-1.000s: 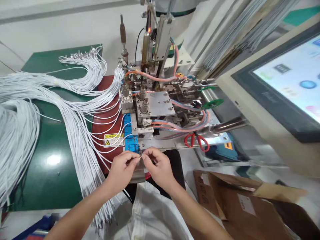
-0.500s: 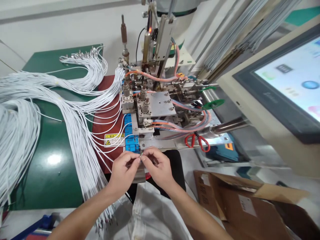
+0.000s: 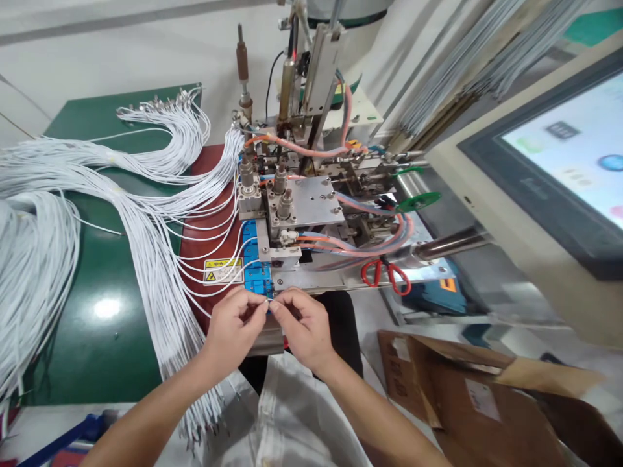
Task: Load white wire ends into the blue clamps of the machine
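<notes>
My left hand pinches what looks like the end of a white cable, thumb against forefinger. My right hand pinches the same cable's tip, and the two hands' fingertips almost touch. Only a tiny bit of it shows between them. Just beyond the fingers is a row of blue clamp blocks along the machine's edge, with several white cables set in them. Left of my hands, a thick bundle of white cables hangs over the table edge, its stripped ends pointing down.
The machine with its metal plates and hoses stands ahead. Red-handled scissors lie at its front edge, near a wire spool. A screen juts in from the right. Below it is an open cardboard box. A green table spreads left.
Both hands have shifted slightly left, still pinched together. A bit of whitish cable now shows between the fingertips. The machine and cable bundles look the same.
</notes>
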A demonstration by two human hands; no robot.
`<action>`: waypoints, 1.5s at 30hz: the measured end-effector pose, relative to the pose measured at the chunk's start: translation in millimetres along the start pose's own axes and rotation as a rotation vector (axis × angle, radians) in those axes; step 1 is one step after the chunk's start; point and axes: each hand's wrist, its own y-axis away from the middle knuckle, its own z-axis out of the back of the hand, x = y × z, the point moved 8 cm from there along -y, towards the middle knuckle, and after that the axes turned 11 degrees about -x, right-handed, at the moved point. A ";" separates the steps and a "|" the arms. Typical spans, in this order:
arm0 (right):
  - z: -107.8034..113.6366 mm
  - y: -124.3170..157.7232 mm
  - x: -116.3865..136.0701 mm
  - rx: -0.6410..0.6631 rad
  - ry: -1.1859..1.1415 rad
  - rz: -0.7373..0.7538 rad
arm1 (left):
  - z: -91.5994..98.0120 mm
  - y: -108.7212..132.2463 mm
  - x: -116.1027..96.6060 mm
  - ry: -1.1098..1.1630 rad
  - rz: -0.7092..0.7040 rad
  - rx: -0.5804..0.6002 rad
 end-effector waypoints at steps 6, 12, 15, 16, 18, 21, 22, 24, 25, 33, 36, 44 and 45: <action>0.5 3.1 -17.5 -0.031 -0.067 -0.111 | -6.0 4.6 16.7 0.092 0.086 -0.030; -3.3 -1.8 -25.1 0.020 -0.125 -0.217 | -8.2 5.4 18.1 0.095 0.119 -0.008; -1.1 -3.6 -14.8 0.008 -0.047 -0.111 | -10.8 7.5 21.1 0.101 0.162 0.014; -0.2 -3.9 -10.3 0.006 -0.009 -0.059 | -11.4 8.1 22.0 0.104 0.175 0.018; 1.4 -3.9 -3.1 0.005 0.051 0.034 | -11.3 8.1 22.3 0.093 0.178 0.023; 3.6 -4.6 -4.4 -0.010 0.086 0.088 | -7.3 3.1 17.7 -0.001 0.106 0.040; 4.3 -5.5 -9.2 -0.021 0.093 0.072 | -5.3 0.2 14.8 -0.049 0.062 0.051; 4.1 -7.6 -24.0 -0.036 0.100 -0.005 | -2.5 -6.0 8.2 -0.143 -0.042 0.092; 3.1 -8.5 -32.1 -0.040 0.101 -0.051 | -1.6 -8.9 5.2 -0.184 -0.095 0.114; -9.2 -9.5 -57.8 -0.013 0.055 -0.206 | 2.3 -19.8 4.5 -0.315 -0.281 0.051; -11.2 -10.4 -61.2 0.021 0.048 -0.241 | 0.5 -20.3 5.0 -0.342 -0.294 0.035; -13.4 -14.2 -69.3 0.103 0.045 -0.269 | -2.2 -22.8 7.8 -0.432 -0.253 0.045; -13.3 -15.4 -67.4 0.116 0.048 -0.245 | -2.3 -22.7 7.5 -0.419 -0.254 0.048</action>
